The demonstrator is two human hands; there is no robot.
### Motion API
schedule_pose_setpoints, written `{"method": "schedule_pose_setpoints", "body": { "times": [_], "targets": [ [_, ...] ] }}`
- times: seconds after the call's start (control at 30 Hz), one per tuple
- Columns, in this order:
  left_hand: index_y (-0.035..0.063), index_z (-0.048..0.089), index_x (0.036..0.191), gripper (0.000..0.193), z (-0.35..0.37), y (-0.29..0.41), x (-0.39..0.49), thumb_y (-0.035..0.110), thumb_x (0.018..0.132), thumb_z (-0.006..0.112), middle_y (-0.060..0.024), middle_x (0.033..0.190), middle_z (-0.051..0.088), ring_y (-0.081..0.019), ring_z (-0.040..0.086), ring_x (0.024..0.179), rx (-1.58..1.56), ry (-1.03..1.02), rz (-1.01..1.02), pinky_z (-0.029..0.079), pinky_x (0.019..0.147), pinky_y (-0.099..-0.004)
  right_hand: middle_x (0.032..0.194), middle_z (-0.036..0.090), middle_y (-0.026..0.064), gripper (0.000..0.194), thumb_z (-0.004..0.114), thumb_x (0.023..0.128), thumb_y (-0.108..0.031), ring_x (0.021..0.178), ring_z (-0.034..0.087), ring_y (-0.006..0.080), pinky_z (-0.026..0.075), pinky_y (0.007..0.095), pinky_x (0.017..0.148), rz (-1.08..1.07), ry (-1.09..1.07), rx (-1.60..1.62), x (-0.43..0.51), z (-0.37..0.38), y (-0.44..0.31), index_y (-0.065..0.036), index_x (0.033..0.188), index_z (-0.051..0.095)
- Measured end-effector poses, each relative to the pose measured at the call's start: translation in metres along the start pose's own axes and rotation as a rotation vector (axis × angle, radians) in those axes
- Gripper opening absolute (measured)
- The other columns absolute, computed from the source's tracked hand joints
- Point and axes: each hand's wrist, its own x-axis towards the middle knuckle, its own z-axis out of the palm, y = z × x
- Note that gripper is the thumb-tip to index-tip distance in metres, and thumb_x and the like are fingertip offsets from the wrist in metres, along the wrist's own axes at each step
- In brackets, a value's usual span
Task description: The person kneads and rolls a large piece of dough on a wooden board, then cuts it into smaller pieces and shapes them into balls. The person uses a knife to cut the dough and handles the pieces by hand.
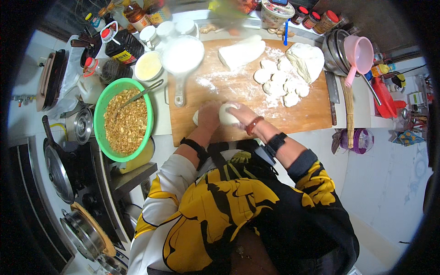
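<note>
On the floured wooden board (185, 132), my right hand (244, 116) holds a smooth white lump of dough (227, 114), thumb over its top. Beside it, my left hand (209, 116) curls over more dough (195, 118), which shows only past its outer edge. Whether the two parts of dough join beneath the left hand is hidden. Farther back lie a thick dough slab (242, 53), several small dough pieces (275, 87) and a large dough mass (305, 62). A white ladle-shaped scoop (179, 92) of flour rests at the board's left edge.
Left of the board stands a green basin (150, 118) of chopped filling with a metal spoon (139, 96), near a bowl (147, 66) of pale yellow contents. Right are a cleaver (331, 89), a straw brush (348, 113) and a pink ladle (357, 55) over stacked metal bowls (331, 51).
</note>
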Motion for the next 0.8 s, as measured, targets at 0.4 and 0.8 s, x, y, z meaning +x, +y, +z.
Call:
{"method": "schedule_pose_setpoints", "body": {
  "times": [0.4,0.8],
  "targets": [
    [0.0020,0.032,0.152,0.123,-0.074,0.015,-0.016,0.048,0.057,0.093,-0.0167,0.128,0.055,-0.0369,0.052,0.120,0.307,-0.254,-0.022,0.042,0.101,-0.0490,0.138,0.055,0.0183,0.046,0.070,0.084,-0.016,0.131,0.046,0.0374,0.033,0.0452,0.114,-0.597,0.595,-1.385,0.015,-0.061,-0.014,-0.009,0.130,0.062],
    [0.0034,0.050,0.133,0.064,-0.054,0.005,-0.031,0.015,0.076,0.076,-0.0186,0.126,0.055,-0.0374,0.052,0.118,0.063,-0.029,-0.008,0.045,0.098,-0.0491,0.125,0.061,0.0259,0.045,0.060,0.098,-0.030,0.114,0.058,0.0404,0.047,0.0432,0.099,-0.462,0.163,-0.797,0.047,-0.020,0.043,-0.001,0.133,0.058]
  ]
}}
